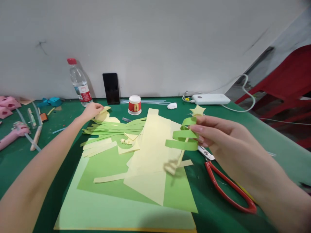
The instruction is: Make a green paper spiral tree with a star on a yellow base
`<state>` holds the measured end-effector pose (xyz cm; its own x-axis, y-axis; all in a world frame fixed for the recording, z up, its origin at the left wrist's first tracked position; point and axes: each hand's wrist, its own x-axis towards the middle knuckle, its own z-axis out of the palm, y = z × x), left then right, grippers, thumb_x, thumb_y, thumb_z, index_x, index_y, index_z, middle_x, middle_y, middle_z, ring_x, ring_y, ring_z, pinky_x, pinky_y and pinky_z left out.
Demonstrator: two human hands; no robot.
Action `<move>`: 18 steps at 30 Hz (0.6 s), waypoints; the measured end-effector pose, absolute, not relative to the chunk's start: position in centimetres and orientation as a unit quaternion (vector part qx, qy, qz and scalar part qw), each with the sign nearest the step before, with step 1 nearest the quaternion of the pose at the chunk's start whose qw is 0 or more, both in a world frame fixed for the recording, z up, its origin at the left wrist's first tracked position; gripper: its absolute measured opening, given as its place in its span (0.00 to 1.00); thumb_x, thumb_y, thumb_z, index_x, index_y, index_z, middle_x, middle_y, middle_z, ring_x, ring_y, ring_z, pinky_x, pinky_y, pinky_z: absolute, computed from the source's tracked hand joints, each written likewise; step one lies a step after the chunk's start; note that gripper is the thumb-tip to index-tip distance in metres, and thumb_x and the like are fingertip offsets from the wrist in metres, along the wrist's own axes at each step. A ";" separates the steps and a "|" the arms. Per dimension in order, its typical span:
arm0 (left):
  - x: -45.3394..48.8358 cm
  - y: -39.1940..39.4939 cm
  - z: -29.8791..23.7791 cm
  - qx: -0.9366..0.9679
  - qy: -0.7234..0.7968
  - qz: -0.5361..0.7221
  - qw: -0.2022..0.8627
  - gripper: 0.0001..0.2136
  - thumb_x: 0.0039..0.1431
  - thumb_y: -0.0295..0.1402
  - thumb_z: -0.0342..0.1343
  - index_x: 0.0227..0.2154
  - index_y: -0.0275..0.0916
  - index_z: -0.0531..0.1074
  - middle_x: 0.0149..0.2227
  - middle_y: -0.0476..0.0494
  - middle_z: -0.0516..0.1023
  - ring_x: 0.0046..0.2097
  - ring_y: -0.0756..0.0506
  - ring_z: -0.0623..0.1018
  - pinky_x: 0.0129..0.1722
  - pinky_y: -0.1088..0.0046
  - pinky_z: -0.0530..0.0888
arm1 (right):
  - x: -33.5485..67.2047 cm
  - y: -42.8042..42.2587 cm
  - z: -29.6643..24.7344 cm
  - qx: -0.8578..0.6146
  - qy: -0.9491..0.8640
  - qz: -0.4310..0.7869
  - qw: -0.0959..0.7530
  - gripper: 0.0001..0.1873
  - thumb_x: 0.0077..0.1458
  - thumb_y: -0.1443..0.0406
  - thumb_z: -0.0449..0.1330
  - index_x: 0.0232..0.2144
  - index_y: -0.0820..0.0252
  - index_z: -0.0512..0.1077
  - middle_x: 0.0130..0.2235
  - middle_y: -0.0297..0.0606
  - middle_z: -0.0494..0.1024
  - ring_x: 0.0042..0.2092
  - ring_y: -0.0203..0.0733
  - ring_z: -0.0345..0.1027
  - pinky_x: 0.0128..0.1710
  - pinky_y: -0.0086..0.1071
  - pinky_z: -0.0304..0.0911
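Between the fingertips of my right hand point(218, 137) is a paper craft: a curled green paper spiral point(186, 144) around a thin yellow stick point(180, 158), with a pale yellow paper star point(198, 110) at its top. The craft hangs above the paper sheets. At the far left of the papers, my left hand point(91, 111) pinches the edge of a yellow paper cutout point(105, 113). Another rounded yellow cutout point(113, 119) lies beside it. Below are green paper strips point(119, 127), pale yellow strips point(99, 147) and small folded stars point(126, 141).
Red-handled scissors point(229, 191) lie under my right hand. Behind stand a water bottle point(81, 85), a black phone point(111, 88) and a paper cup point(134, 105). A white power strip point(211, 98) is at back right. A pink glue gun point(14, 134) lies left; yellow sheets point(150, 155) cover green ones.
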<state>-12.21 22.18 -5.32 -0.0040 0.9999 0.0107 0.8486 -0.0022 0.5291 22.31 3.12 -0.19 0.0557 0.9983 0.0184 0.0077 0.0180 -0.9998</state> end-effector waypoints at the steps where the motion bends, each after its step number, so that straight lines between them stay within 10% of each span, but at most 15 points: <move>1: -12.0 21.9 -5.1 0.668 0.678 0.226 0.206 0.14 0.59 0.36 0.51 0.46 0.35 0.67 0.48 0.42 0.70 0.45 0.42 0.73 0.43 0.61 0.73 | 22.3 3.1 -0.2 -0.513 -0.492 0.477 0.518 0.11 0.41 0.56 0.66 0.24 0.55 0.72 0.23 0.29 0.65 0.25 0.30 0.54 0.24 0.25 0.51; 10: -8.3 16.9 -3.3 0.642 0.608 0.334 0.326 0.14 0.60 0.35 0.51 0.46 0.35 0.66 0.45 0.41 0.71 0.42 0.45 0.74 0.40 0.63 0.74 | 22.5 3.7 -0.2 -0.516 -0.477 0.455 0.547 0.09 0.42 0.59 0.66 0.25 0.57 0.73 0.24 0.29 0.66 0.25 0.28 0.53 0.25 0.26 0.51; 18: -2.6 5.2 -4.1 0.781 0.447 0.377 0.219 0.08 0.57 0.35 0.53 0.34 0.37 0.74 0.32 0.45 0.81 0.33 0.47 0.79 0.30 0.73 0.77 | 22.8 3.8 0.6 -0.472 -0.481 0.465 0.574 0.05 0.46 0.67 0.61 0.22 0.62 0.69 0.21 0.28 0.61 0.23 0.26 0.50 0.24 0.27 0.47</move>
<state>-2.58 5.16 -4.14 0.3168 0.8632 0.3931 0.5331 -0.5048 0.6789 22.78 3.81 0.58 0.1036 0.9882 0.1125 -0.0795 0.1210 -0.9895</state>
